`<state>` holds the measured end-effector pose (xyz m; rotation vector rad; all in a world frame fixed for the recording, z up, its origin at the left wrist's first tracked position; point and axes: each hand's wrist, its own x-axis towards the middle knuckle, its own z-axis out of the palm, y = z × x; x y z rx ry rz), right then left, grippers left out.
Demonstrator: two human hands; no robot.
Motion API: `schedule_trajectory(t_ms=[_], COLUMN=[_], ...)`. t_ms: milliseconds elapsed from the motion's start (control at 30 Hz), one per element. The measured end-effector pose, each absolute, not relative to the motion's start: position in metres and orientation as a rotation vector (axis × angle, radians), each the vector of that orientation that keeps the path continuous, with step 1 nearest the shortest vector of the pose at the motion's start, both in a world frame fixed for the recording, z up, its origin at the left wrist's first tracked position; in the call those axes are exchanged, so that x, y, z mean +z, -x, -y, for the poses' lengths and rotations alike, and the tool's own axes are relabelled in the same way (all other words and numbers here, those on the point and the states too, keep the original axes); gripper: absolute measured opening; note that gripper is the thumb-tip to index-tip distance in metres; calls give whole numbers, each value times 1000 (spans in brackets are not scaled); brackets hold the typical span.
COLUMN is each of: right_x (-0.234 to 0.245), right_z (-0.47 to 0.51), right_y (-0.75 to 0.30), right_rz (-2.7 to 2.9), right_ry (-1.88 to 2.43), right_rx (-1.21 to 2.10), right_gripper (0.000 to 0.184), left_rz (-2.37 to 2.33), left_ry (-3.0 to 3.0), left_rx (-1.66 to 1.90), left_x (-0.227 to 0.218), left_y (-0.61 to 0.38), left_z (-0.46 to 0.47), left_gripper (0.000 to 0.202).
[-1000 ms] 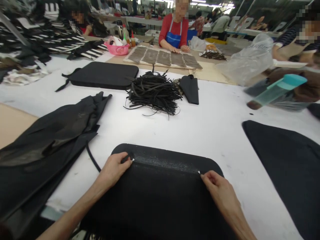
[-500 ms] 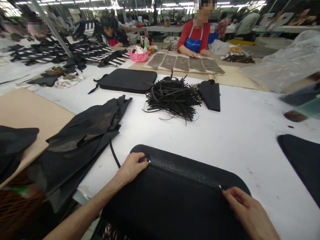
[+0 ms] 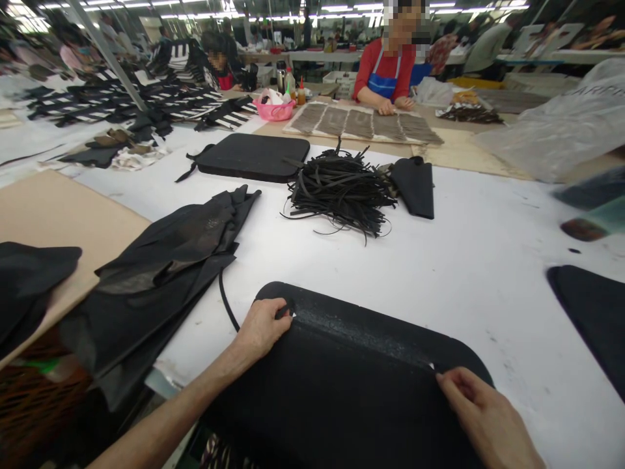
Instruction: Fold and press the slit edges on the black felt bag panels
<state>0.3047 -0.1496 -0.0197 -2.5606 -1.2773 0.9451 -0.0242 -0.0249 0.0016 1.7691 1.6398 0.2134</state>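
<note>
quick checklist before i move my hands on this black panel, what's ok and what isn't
1. Left hand by the left white mark: ok, fingertips right beside it.
2. Right hand by the right white mark: ok, fingertips just beside it.
3. Shiny band between the hands uncovered: ok, nothing lies across its middle.
4. Shiny band dry: cannot tell, it only looks glossy.
5. Black panel clear of the strip pile: ok, white surface shows between.
6. Thin strap clear of the left hand: cannot tell, it runs up to it in view.
</note>
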Motion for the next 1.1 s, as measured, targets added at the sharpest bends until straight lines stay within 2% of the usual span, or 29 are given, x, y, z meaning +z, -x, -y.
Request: schedule_trajectory(t_ms=[133, 267, 400, 467, 533, 633, 700, 867, 1100], right_x=[-19, -13, -4, -2, -2, -5, -7, -17, -16], right_z=[150, 150, 150, 152, 157, 163, 163, 150, 141], right_y=[-300, -286, -275, -272, -268, -254, -235, -191, -186], right_rz=[1294, 1275, 1337, 1389, 1430, 1655, 1889, 2184, 2345], right_ry=[2590, 2655, 2787, 2759, 2688, 2456, 2235, 2020, 2022], right_rx=[882, 650, 455, 374, 213, -39, -89, -105, -184], right_gripper=[33, 28, 24, 23, 24, 30, 34, 44, 48], left_rz=[-1668, -1775, -1890, -1879, -1843, -1683, -1414, -691, -673], left_ry=[-1819, -1936, -2060, -2042, -2012, -2081, -2261, -2676, -2711], left_rx=[198, 93, -141, -108, 69, 458, 580, 276, 165], left_x=[2, 6, 8, 8, 8, 8, 5, -18, -32], left_y=[24, 21, 18, 20, 25, 27, 19, -12, -18], left_z=[28, 35, 39, 39, 40, 52, 64, 84, 83], left_gripper=[16, 8, 19, 18, 20, 24, 33, 57, 61])
